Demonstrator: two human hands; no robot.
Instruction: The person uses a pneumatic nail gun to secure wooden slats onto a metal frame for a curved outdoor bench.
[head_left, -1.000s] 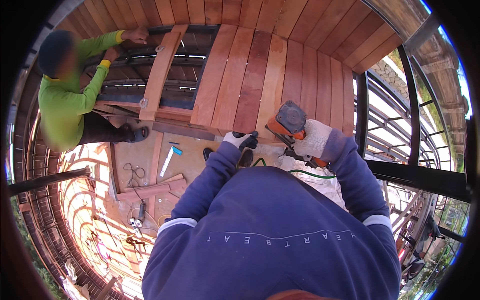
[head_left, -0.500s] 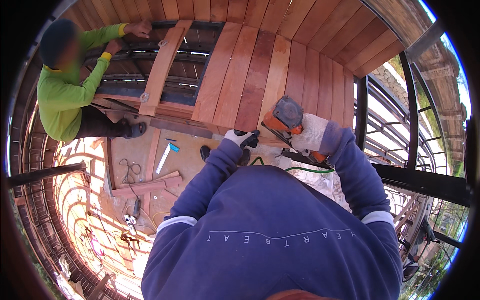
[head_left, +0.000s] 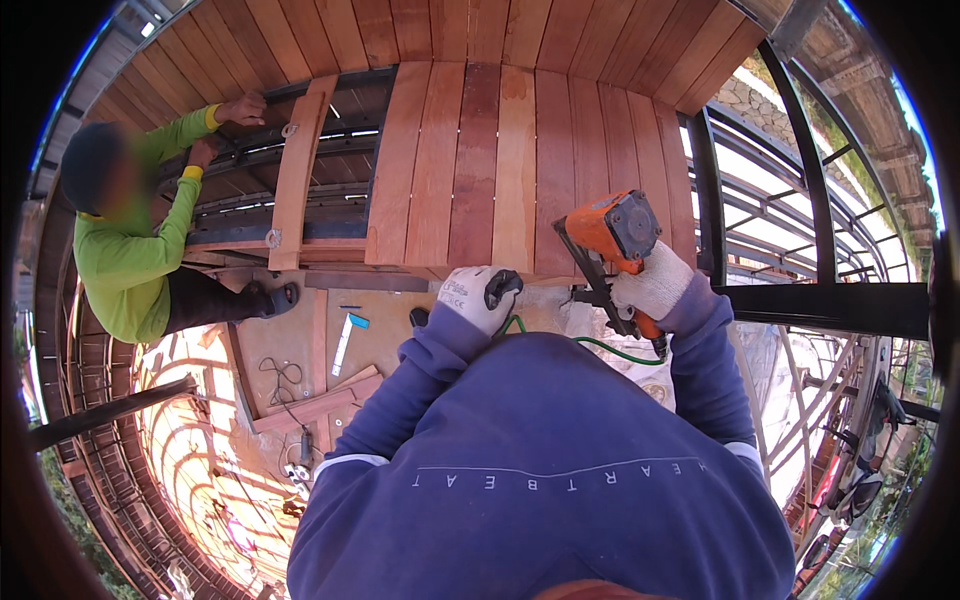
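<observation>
My right hand [head_left: 654,284], in a pale knitted glove, grips the handle of an orange and black nail gun [head_left: 612,232]. The tool is held over the right part of the deck of reddish wooden boards [head_left: 475,180], near its front edge. A green air hose [head_left: 615,354] runs from the handle toward my body. Beside that front edge, my left hand [head_left: 478,298] is closed in a white glove with dark fingers. Whatever it may hold is hidden.
At the left, a person in a green top [head_left: 130,255] rests both hands near the open dark metal frame [head_left: 345,165]. One loose plank [head_left: 300,175] spans it. A square ruler [head_left: 345,340], wood offcuts [head_left: 320,400] and a corded tool [head_left: 305,445] lie on the floor. Black railings [head_left: 810,190] stand at right.
My right hand has moved the nail gun to the right and turned it. My left hand has rolled, showing more of the glove's white back. The whole view has shifted slightly.
</observation>
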